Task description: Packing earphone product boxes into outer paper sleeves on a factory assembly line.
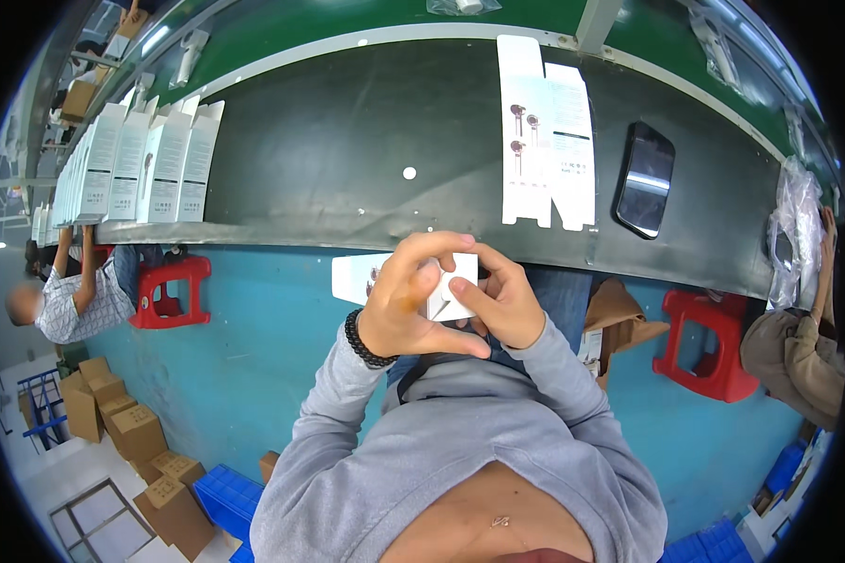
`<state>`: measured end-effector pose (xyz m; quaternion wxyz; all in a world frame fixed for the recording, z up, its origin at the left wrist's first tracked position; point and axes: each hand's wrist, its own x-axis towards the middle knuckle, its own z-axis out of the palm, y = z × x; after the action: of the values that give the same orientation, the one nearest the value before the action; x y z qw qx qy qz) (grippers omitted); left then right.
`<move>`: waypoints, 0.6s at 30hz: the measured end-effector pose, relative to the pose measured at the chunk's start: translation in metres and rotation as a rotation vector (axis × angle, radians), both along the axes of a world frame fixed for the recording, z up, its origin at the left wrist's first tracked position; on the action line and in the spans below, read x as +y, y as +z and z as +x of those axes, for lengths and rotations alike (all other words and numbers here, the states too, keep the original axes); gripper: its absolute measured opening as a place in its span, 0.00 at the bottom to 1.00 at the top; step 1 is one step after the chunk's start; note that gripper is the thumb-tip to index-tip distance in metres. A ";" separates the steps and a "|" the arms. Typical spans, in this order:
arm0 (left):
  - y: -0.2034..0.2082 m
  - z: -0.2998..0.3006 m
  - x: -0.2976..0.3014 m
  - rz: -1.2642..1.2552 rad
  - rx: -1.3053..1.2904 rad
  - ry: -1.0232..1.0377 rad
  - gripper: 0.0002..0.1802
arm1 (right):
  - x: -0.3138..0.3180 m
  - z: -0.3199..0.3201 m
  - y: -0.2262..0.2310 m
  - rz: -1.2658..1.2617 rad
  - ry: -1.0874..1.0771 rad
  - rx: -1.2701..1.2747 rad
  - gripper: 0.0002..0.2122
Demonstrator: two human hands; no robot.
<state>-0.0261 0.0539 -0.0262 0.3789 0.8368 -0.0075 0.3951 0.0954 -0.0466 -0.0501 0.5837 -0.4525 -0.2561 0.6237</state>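
A white cardboard box (350,278) with pictures printed on its side is between my hands, off the near edge of the dark table. Its square end faces up, with a small flap (452,288) there. My left hand (406,298) curls round the box, thumb and forefinger arched apart about the end. On the other side, my right hand (504,302) grips it, thumb against the end flap. Parts of both hands' lower fingers are hidden. Beyond them on the table lies a flattened white carton (546,141), beside a black phone (646,178).
A row of upright white boxes (174,164) stands at the table's left end. A clear plastic bag (794,230) hangs over the right end. People sit at both sides near red stools (174,293). An open brown carton (620,324) is beside my right leg.
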 end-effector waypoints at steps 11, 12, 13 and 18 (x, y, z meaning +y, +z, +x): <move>0.000 -0.002 -0.001 -0.062 -0.139 0.180 0.63 | 0.005 -0.008 -0.032 0.429 -0.096 -0.430 0.36; 0.000 -0.003 -0.006 -0.222 -0.246 0.231 0.60 | 0.006 -0.012 -0.027 0.521 -0.129 -0.639 0.42; 0.003 -0.004 -0.012 -0.209 -0.242 0.250 0.60 | 0.008 -0.016 -0.022 0.616 -0.164 -0.845 0.47; 0.049 -0.038 0.014 -0.191 0.214 0.172 0.46 | 0.015 -0.017 -0.014 0.583 0.008 -0.837 0.47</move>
<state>-0.0642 0.0682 0.0225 0.4204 0.8318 0.1421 0.3335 0.0781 -0.0320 -0.0643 0.5308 -0.4807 -0.6331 0.2939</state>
